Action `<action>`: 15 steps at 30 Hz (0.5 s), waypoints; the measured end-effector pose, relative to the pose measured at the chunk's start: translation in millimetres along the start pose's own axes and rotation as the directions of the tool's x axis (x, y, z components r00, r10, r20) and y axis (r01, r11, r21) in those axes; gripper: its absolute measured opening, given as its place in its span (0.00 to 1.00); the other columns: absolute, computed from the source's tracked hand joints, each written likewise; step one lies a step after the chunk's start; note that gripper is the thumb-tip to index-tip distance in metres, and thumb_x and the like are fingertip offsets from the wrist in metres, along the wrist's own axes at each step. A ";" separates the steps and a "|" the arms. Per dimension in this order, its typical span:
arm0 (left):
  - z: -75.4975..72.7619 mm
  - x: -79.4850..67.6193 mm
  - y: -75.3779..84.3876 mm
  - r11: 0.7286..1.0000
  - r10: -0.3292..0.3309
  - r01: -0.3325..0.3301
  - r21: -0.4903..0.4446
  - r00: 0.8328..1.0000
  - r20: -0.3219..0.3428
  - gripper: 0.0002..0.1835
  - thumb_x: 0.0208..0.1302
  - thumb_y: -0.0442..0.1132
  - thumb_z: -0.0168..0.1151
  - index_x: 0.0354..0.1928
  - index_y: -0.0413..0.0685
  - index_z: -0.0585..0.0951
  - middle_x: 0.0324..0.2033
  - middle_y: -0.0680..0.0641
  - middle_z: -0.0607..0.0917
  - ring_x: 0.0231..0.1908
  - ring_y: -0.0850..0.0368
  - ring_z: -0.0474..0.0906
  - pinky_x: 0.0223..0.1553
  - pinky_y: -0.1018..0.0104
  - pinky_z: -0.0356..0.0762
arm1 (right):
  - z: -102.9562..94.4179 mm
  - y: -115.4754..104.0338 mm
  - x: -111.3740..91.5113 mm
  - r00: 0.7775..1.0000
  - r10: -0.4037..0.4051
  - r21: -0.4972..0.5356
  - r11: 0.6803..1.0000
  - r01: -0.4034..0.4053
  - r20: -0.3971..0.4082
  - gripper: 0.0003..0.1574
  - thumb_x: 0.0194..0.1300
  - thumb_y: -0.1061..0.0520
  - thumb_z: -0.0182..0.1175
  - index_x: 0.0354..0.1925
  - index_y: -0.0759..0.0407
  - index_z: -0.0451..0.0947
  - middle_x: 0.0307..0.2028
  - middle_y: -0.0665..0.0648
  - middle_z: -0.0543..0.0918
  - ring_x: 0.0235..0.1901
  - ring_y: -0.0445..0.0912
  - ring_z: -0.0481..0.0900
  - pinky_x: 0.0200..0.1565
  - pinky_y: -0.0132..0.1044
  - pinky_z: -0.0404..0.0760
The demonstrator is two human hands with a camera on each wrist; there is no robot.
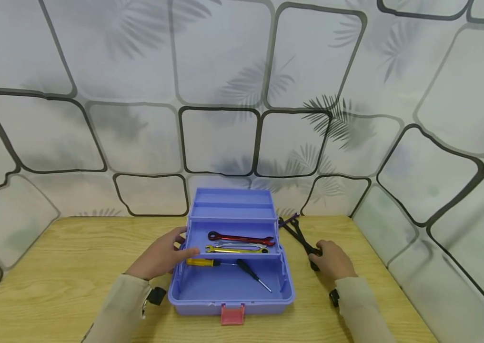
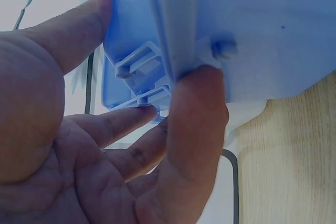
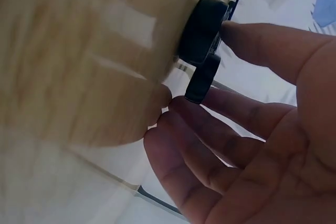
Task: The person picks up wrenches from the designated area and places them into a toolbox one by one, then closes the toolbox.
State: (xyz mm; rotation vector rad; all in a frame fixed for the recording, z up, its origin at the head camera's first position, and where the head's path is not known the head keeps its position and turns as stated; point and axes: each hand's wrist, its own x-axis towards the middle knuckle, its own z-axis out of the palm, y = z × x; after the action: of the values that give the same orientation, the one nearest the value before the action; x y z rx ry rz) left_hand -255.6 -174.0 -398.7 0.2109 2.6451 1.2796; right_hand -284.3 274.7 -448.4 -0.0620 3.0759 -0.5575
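A lavender toolbox (image 1: 233,305) stands with its lid raised and its tray lifted. My left hand (image 1: 162,255) grips the tray's left side, thumb over the rim; in the left wrist view its fingers (image 2: 197,114) curl around that side by the hinge arms. To the right of the box, my right hand (image 1: 332,259) pinches the near ends of dark, crossed wrenches (image 1: 299,234). In the right wrist view, its thumb touches one black end (image 3: 205,30), and the fingers lie beside another black end (image 3: 203,80). How many wrenches it holds is unclear.
In the tray lie a red wrench (image 1: 242,237), a silver wrench (image 1: 242,244) and a yellow wrench (image 1: 233,249). Below, the box holds a yellow-handled screwdriver (image 1: 201,262) and a black-handled screwdriver (image 1: 248,270). A purple wrench end (image 1: 289,219) shows behind. Patterned walls border the wooden table (image 1: 96,252).
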 end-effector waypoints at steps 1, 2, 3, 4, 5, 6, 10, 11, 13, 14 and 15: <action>0.2 0.3 -0.2 1.000 0.002 -0.002 0.007 1.000 -0.003 0.45 0.67 0.56 0.70 0.78 0.41 0.63 0.60 0.36 0.78 0.47 0.47 0.83 0.35 0.55 0.86 | 0.0 0.1 -0.1 1.000 -0.004 0.000 1.000 0.004 -0.003 0.29 0.71 0.53 0.65 0.59 0.75 0.77 0.54 0.75 0.81 0.54 0.69 0.79 0.54 0.63 0.79; 0.5 0.4 -0.4 1.000 0.001 -0.001 0.011 1.000 -0.004 0.45 0.67 0.56 0.70 0.78 0.41 0.63 0.60 0.36 0.79 0.47 0.47 0.83 0.36 0.55 0.87 | -0.1 0.1 -0.3 1.000 -0.007 -0.002 1.000 0.007 -0.005 0.27 0.71 0.54 0.65 0.58 0.75 0.78 0.54 0.74 0.81 0.54 0.69 0.80 0.54 0.62 0.79; 0.6 0.7 -0.6 1.000 0.002 -0.002 0.014 1.000 -0.006 0.45 0.67 0.56 0.70 0.77 0.41 0.63 0.60 0.36 0.79 0.47 0.47 0.83 0.36 0.54 0.87 | -0.1 0.3 -0.3 1.000 -0.009 -0.003 1.000 0.009 -0.007 0.26 0.72 0.55 0.65 0.57 0.74 0.78 0.53 0.74 0.82 0.53 0.68 0.80 0.54 0.62 0.79; 0.8 0.7 -0.9 1.000 0.002 -0.001 0.018 1.000 -0.008 0.45 0.67 0.56 0.70 0.77 0.41 0.63 0.60 0.36 0.79 0.47 0.47 0.83 0.36 0.54 0.87 | -0.3 0.3 -0.4 1.000 -0.012 -0.004 1.000 0.012 -0.009 0.24 0.72 0.55 0.65 0.56 0.74 0.79 0.52 0.73 0.82 0.53 0.68 0.80 0.53 0.62 0.79; 0.9 0.9 -0.9 1.000 0.003 -0.002 0.022 1.000 -0.009 0.46 0.67 0.56 0.70 0.77 0.40 0.63 0.60 0.36 0.79 0.47 0.47 0.83 0.36 0.54 0.87 | -0.2 0.5 -0.4 1.000 -0.013 -0.003 1.000 0.013 -0.011 0.23 0.72 0.56 0.65 0.55 0.74 0.80 0.51 0.72 0.83 0.52 0.67 0.81 0.53 0.62 0.79; 0.8 1.1 -0.7 1.000 0.005 -0.005 0.024 1.000 -0.011 0.46 0.67 0.56 0.70 0.77 0.40 0.63 0.60 0.35 0.79 0.47 0.47 0.83 0.36 0.54 0.87 | -0.3 0.6 -0.3 1.000 -0.015 -0.002 1.000 0.015 -0.013 0.21 0.72 0.57 0.65 0.54 0.73 0.80 0.50 0.71 0.83 0.51 0.67 0.81 0.53 0.61 0.80; 0.6 0.2 -0.1 1.000 0.002 -0.002 0.017 1.000 -0.010 0.46 0.67 0.56 0.70 0.77 0.39 0.63 0.60 0.35 0.78 0.47 0.46 0.83 0.36 0.54 0.87 | -0.9 1.1 0.0 0.999 -0.021 0.007 1.000 0.021 -0.025 0.16 0.70 0.59 0.65 0.49 0.71 0.82 0.46 0.67 0.85 0.48 0.63 0.83 0.50 0.59 0.81; 0.5 0.0 0.1 1.000 0.003 -0.003 0.015 1.000 -0.010 0.46 0.67 0.56 0.70 0.77 0.39 0.63 0.60 0.35 0.78 0.47 0.46 0.83 0.35 0.54 0.87 | -1.2 1.2 0.1 0.999 -0.019 0.011 1.000 0.019 -0.028 0.14 0.70 0.59 0.66 0.47 0.69 0.83 0.44 0.66 0.86 0.46 0.62 0.83 0.49 0.58 0.81; 0.4 -0.3 0.3 1.000 0.003 -0.003 0.007 1.000 -0.008 0.46 0.67 0.56 0.70 0.77 0.39 0.62 0.60 0.35 0.78 0.47 0.46 0.83 0.34 0.54 0.87 | -2.3 0.8 -0.5 0.999 -0.006 0.020 1.000 0.006 -0.034 0.13 0.67 0.58 0.67 0.44 0.67 0.84 0.41 0.63 0.87 0.41 0.58 0.84 0.44 0.56 0.82; 0.5 -0.3 0.3 1.000 0.003 -0.003 0.005 1.000 -0.007 0.46 0.67 0.56 0.70 0.77 0.39 0.62 0.60 0.35 0.78 0.47 0.46 0.83 0.34 0.55 0.87 | -2.9 0.7 -0.9 0.999 0.004 0.026 1.000 -0.004 -0.036 0.13 0.66 0.57 0.67 0.43 0.66 0.84 0.40 0.62 0.87 0.38 0.55 0.83 0.41 0.54 0.82; 0.5 -0.1 0.2 1.000 0.003 -0.003 0.005 1.000 -0.007 0.46 0.67 0.56 0.70 0.77 0.39 0.62 0.60 0.35 0.78 0.47 0.47 0.83 0.34 0.55 0.87 | -3.3 0.6 -1.2 0.999 0.018 0.034 0.999 -0.016 -0.038 0.13 0.65 0.56 0.68 0.42 0.65 0.84 0.38 0.60 0.86 0.35 0.53 0.82 0.38 0.52 0.81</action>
State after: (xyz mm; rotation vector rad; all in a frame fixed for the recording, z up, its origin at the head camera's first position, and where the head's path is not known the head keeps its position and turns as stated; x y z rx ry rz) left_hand -255.3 -173.5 -398.9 0.2119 2.6554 1.2777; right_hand -283.2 276.5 -445.5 -0.0250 3.0995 -0.6165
